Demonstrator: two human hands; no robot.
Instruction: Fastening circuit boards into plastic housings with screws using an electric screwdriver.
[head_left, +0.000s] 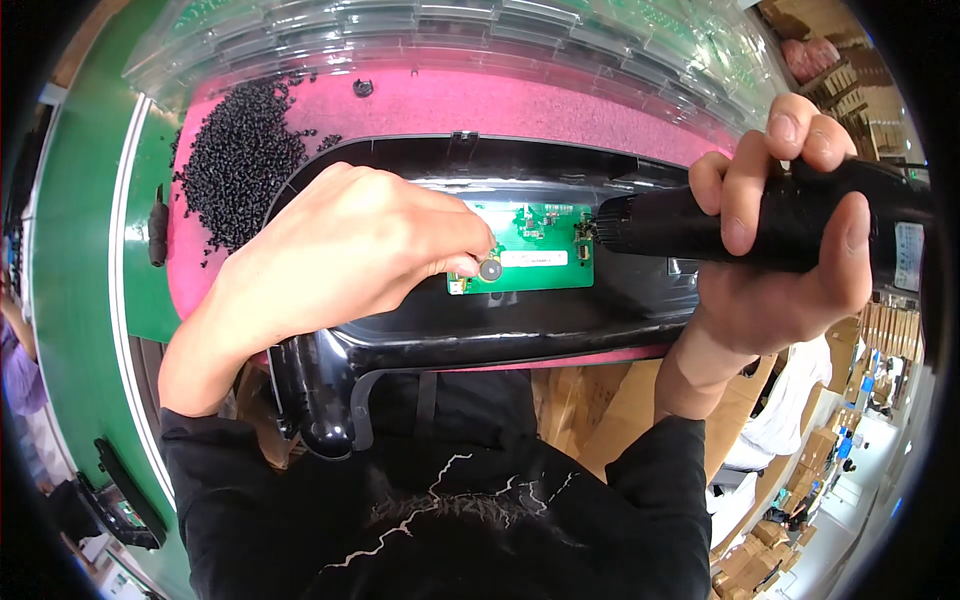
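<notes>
A green circuit board (545, 235) with a white label and a round black part lies inside a black plastic housing (520, 325). My left hand (365, 240) reaches over the board's left edge, thumb and forefinger pinched together close to the round part. Whatever sits between those fingertips is hidden. My right hand (775, 215) is wrapped around a thick black electric screwdriver (665, 225), held almost level. Its ribbed nose is over the board's right end, and I cannot make out its bit.
Small black screw-like pieces (240, 165) are heaped on the pink mat (480, 105), left of the housing. Stacked clear plastic trays (450, 40) line the back. A dark tool (158, 228) lies on the green surface at left. Cartons (790, 500) stand at lower right.
</notes>
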